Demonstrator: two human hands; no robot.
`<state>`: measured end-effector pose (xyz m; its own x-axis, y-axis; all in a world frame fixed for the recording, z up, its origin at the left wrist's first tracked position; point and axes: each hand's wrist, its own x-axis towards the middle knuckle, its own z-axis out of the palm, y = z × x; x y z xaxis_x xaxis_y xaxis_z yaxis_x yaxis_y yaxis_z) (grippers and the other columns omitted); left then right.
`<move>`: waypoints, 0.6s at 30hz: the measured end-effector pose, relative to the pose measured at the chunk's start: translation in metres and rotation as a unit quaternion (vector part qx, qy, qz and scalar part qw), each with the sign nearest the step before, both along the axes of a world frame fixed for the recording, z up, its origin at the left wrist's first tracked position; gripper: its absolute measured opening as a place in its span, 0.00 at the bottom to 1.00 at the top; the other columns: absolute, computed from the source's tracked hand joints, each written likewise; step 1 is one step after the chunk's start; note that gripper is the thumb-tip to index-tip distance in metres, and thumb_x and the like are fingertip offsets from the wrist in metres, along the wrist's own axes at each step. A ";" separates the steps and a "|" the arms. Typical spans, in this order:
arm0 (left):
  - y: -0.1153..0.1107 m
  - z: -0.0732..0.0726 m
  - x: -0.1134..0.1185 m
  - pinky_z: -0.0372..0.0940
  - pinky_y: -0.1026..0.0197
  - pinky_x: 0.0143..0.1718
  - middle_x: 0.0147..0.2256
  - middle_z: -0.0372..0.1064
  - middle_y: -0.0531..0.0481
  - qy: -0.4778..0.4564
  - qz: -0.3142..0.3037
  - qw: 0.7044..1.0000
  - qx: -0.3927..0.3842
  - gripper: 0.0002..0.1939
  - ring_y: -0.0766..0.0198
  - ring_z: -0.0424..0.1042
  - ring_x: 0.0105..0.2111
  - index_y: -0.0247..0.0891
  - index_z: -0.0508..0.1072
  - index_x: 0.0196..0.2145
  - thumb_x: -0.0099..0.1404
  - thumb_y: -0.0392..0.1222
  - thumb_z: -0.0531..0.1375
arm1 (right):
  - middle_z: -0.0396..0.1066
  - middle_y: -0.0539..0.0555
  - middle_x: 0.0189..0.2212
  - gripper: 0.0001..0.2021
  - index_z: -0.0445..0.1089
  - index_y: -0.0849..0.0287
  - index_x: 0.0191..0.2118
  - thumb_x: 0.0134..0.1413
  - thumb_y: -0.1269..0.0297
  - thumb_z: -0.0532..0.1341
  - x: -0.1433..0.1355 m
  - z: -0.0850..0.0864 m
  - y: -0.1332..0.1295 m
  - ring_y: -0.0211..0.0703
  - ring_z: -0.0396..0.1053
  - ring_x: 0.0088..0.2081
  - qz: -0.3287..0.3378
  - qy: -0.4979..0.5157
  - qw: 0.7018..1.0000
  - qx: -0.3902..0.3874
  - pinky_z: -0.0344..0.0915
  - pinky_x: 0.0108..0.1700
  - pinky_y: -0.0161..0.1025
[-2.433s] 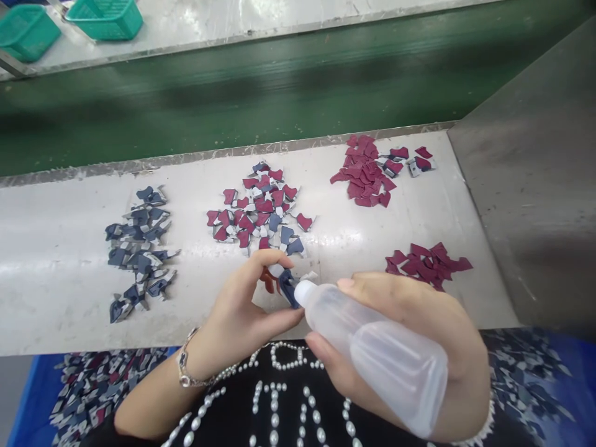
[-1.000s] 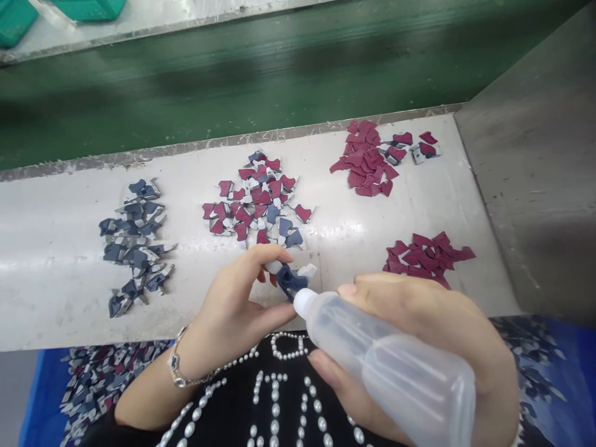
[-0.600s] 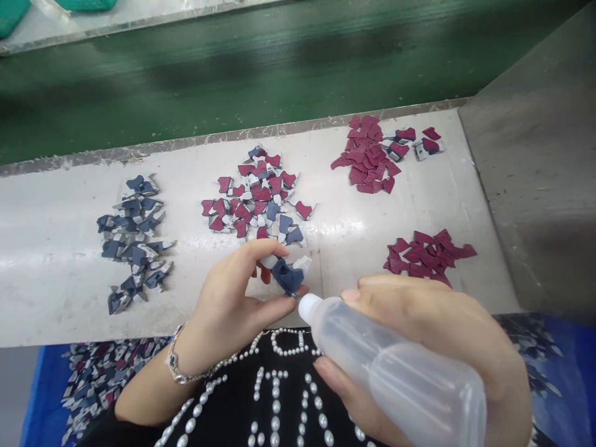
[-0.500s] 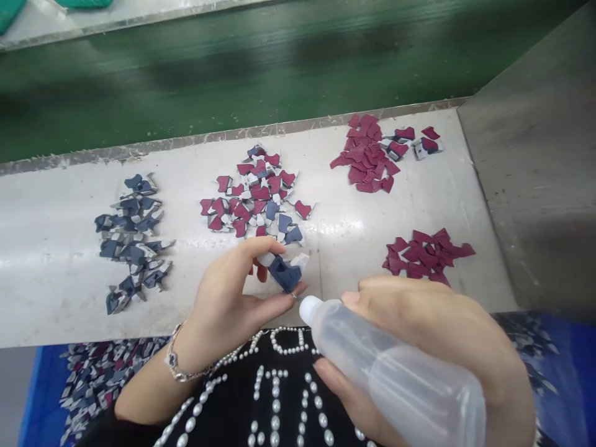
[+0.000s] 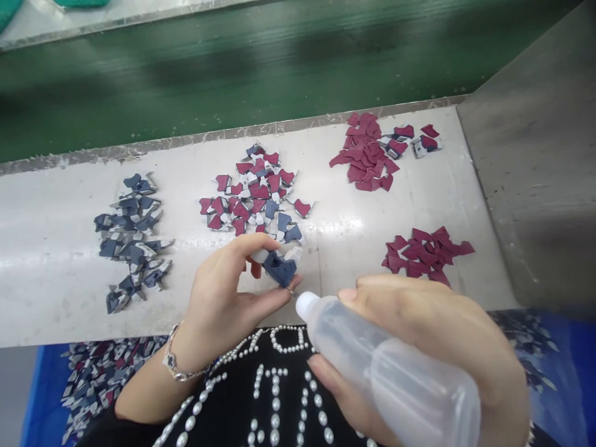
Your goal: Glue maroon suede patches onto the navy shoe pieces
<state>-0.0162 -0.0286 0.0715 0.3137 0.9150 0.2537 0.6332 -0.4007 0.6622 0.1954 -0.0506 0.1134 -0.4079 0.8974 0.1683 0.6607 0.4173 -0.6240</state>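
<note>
Between thumb and fingers, my left hand (image 5: 223, 292) holds a dark blue and white piece (image 5: 280, 268) above the front of the white table. My right hand (image 5: 428, 335) is wrapped round a translucent squeeze bottle (image 5: 395, 379) with a white cap. The bottle's thin metal tip points at the lower edge of the blue piece, by my left thumb; whether it touches is too small to tell. Beyond my left hand lies a pile of white pieces with maroon or blue tops (image 5: 258, 189).
Blue-and-white pieces (image 5: 135, 251) are heaped at the left. Maroon flat pieces lie in two piles, at the back (image 5: 365, 155) and nearer (image 5: 426, 251). A metal panel (image 5: 535, 155) stands at the right. Blue bins of parts (image 5: 112, 379) sit below the table's front edge.
My left hand and the blue piece have shifted slightly left and up. The bottle in my right hand has moved slightly left with them.
</note>
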 end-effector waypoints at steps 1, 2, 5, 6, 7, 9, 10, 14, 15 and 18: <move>0.000 0.000 0.000 0.68 0.64 0.33 0.37 0.72 0.55 -0.002 -0.002 1.000 -0.002 0.24 0.69 0.67 0.29 0.42 0.67 0.48 0.58 0.37 0.72 | 0.62 0.40 0.18 0.17 0.62 0.53 0.24 0.39 0.62 0.74 0.000 0.001 0.001 0.32 0.54 0.15 -0.006 0.005 1.000 0.008 0.49 0.15 0.39; 0.000 0.000 0.000 0.68 0.64 0.33 0.37 0.72 0.55 -0.006 -0.004 1.000 -0.006 0.24 0.69 0.67 0.28 0.43 0.67 0.48 0.58 0.37 0.71 | 0.63 0.41 0.18 0.17 0.63 0.53 0.24 0.40 0.61 0.74 0.001 0.002 0.003 0.32 0.56 0.16 -0.011 0.015 1.000 0.018 0.50 0.15 0.39; 0.001 0.001 -0.001 0.68 0.64 0.33 0.37 0.71 0.55 -0.016 -0.012 1.000 -0.015 0.23 0.69 0.67 0.28 0.43 0.66 0.49 0.59 0.37 0.71 | 0.63 0.40 0.17 0.17 0.63 0.54 0.23 0.43 0.62 0.75 0.001 0.008 0.011 0.30 0.58 0.15 -0.028 0.047 0.997 0.056 0.55 0.16 0.37; 0.002 0.001 -0.001 0.68 0.64 0.33 0.38 0.72 0.54 -0.020 -0.015 1.000 -0.017 0.23 0.69 0.67 0.28 0.43 0.66 0.48 0.59 0.37 0.71 | 0.63 0.40 0.17 0.16 0.64 0.55 0.23 0.44 0.63 0.74 0.001 0.009 0.012 0.29 0.58 0.15 -0.031 0.055 0.996 0.063 0.57 0.16 0.35; 0.002 0.001 -0.001 0.69 0.64 0.33 0.38 0.72 0.54 -0.022 -0.017 0.999 -0.018 0.23 0.69 0.68 0.29 0.43 0.66 0.48 0.59 0.37 0.71 | 0.64 0.40 0.17 0.15 0.65 0.55 0.23 0.45 0.64 0.74 0.001 0.011 0.014 0.29 0.58 0.15 -0.033 0.060 0.996 0.064 0.60 0.18 0.33; 0.002 0.002 -0.001 0.69 0.65 0.33 0.38 0.72 0.54 -0.024 -0.022 0.999 -0.021 0.24 0.69 0.68 0.29 0.42 0.66 0.48 0.58 0.37 0.71 | 0.66 0.41 0.18 0.13 0.67 0.56 0.24 0.48 0.65 0.72 0.001 0.011 0.014 0.29 0.62 0.16 -0.037 0.078 0.995 0.057 0.67 0.24 0.30; 0.002 0.003 -0.001 0.69 0.66 0.33 0.38 0.72 0.55 -0.022 -0.025 0.999 -0.024 0.24 0.70 0.68 0.29 0.42 0.66 0.48 0.58 0.37 0.71 | 0.68 0.42 0.19 0.12 0.68 0.56 0.26 0.49 0.65 0.72 0.001 0.011 0.013 0.29 0.64 0.18 -0.039 0.092 0.994 0.051 0.70 0.27 0.28; 0.002 0.005 0.000 0.68 0.67 0.33 0.37 0.72 0.55 -0.008 -0.037 0.999 -0.029 0.23 0.71 0.68 0.28 0.41 0.67 0.48 0.58 0.35 0.71 | 0.70 0.42 0.22 0.09 0.70 0.57 0.29 0.51 0.66 0.72 0.003 0.007 0.010 0.29 0.65 0.18 -0.050 0.132 0.990 0.025 0.74 0.32 0.25; 0.002 0.005 0.000 0.68 0.68 0.33 0.37 0.72 0.55 -0.008 -0.037 0.999 -0.025 0.23 0.71 0.68 0.28 0.41 0.67 0.48 0.58 0.35 0.71 | 0.71 0.42 0.22 0.09 0.70 0.56 0.29 0.52 0.66 0.71 0.004 0.006 0.009 0.29 0.65 0.19 -0.050 0.138 0.989 0.015 0.74 0.33 0.26; 0.003 0.005 -0.001 0.68 0.68 0.34 0.37 0.71 0.55 -0.017 -0.036 0.999 -0.015 0.23 0.72 0.68 0.29 0.40 0.67 0.48 0.58 0.35 0.71 | 0.71 0.43 0.21 0.10 0.69 0.55 0.28 0.56 0.62 0.69 0.005 0.006 0.007 0.31 0.69 0.22 -0.057 0.137 0.989 0.005 0.73 0.30 0.28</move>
<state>-0.0168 -0.0260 0.0765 0.3709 0.8975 0.2387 0.5810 -0.4248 0.6943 0.1999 -0.0440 0.1190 -0.2417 0.9326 0.2679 0.5112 0.3570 -0.7818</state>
